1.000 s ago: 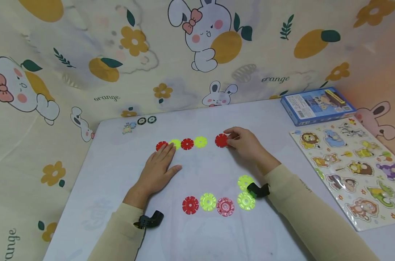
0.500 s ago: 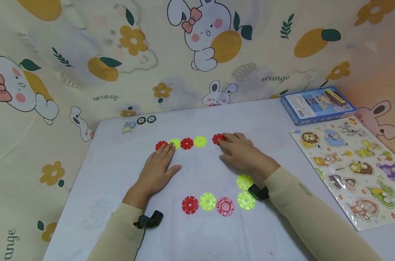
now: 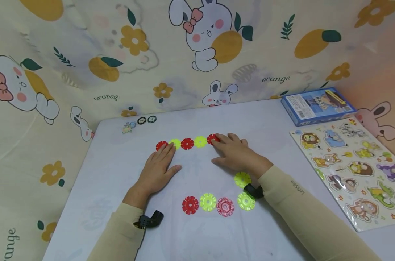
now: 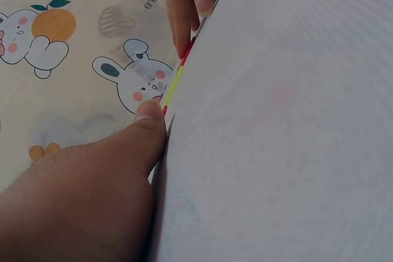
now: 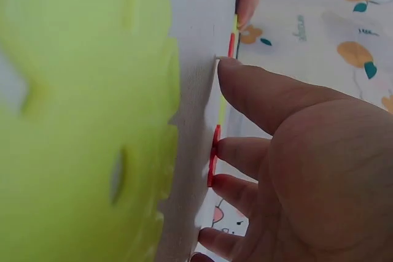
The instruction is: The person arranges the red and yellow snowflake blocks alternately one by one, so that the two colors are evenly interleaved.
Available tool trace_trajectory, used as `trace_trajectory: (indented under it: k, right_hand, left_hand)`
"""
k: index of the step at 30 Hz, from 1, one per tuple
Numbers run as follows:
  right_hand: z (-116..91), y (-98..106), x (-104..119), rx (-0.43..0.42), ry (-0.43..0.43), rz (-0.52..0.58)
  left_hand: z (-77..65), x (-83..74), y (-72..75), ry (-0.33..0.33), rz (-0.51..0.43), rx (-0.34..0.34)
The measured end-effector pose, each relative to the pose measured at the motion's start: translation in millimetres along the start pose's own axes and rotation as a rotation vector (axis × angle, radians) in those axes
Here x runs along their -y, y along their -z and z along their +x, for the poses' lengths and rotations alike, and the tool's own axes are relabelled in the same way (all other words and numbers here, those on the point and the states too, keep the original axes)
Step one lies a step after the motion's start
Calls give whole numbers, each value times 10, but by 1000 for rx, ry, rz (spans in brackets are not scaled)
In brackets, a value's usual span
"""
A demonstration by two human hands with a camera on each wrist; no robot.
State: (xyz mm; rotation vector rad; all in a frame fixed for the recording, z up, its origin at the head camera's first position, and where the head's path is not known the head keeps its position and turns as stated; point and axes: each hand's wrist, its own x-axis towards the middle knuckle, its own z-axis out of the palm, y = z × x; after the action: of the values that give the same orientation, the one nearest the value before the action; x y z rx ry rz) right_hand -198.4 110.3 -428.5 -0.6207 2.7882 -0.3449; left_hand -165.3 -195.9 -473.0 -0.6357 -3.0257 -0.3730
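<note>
Several flower-shaped plastic discs form a row across the table in the head view, red and yellow-green by turns. My left hand (image 3: 158, 168) lies flat at the row's left end, its fingertips on the leftmost red disc (image 3: 161, 145) and the yellow-green disc (image 3: 175, 144) beside it. At the right end, the extended fingers of my right hand (image 3: 238, 154) press on a red disc (image 3: 212, 139), partly covered by them. That disc sits right beside a yellow-green disc (image 3: 200, 141). In the right wrist view two fingertips touch the red disc (image 5: 214, 155) edge-on.
Nearer me lie a red disc (image 3: 190, 205), a yellow-green disc (image 3: 208, 202), a pinkish-red disc (image 3: 225, 206) and two more yellow-green discs (image 3: 246, 201) by the right sleeve. An animal puzzle board (image 3: 354, 170) and a blue box (image 3: 318, 106) stand right. Black round chips (image 3: 146, 120) lie far left.
My right hand changes from pinching the red disc to pressing it with extended fingers, and slides it left up to the row. The left hand stays put.
</note>
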Motion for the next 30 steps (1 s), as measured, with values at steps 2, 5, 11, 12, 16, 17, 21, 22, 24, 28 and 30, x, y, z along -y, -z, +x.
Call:
trace_trajectory:
  k: [2, 5, 11, 12, 16, 17, 21, 22, 24, 28, 30]
  right_hand:
    - [-3, 3, 3, -1, -2, 5]
    - [-1, 0, 0, 1, 1, 22]
    - [-42, 2, -36, -48, -4, 172]
    - [-65, 11, -48, -67, -3, 227]
    - [-218, 71, -95, -121, 14, 527]
    - [-265, 81, -110, -126, 26, 601]
    - [-469, 96, -194, -127, 84, 824]
    - [-522, 90, -226, -124, 108, 864]
    - [-627, 69, -292, -122, 150, 926]
    - [-831, 1, -426, -90, 215, 956]
    - [-927, -49, -494, -60, 224, 906]
  left_hand:
    - [3, 0, 4, -1, -1, -1]
    - [3, 0, 11, -1, -4, -2]
    - [-4, -6, 14, -2, -4, 0]
    - [-4, -7, 13, -3, -1, 1]
    - [0, -4, 13, -4, 7, 1]
    - [-1, -6, 15, -2, 8, 1]
    - [-3, -15, 30, 1, -2, -3]
    - [-3, -19, 33, 1, -5, -3]
    - [0, -21, 31, -4, -8, -1]
    - [4, -24, 29, -2, -5, 3]
    - [4, -28, 34, -1, -7, 5]
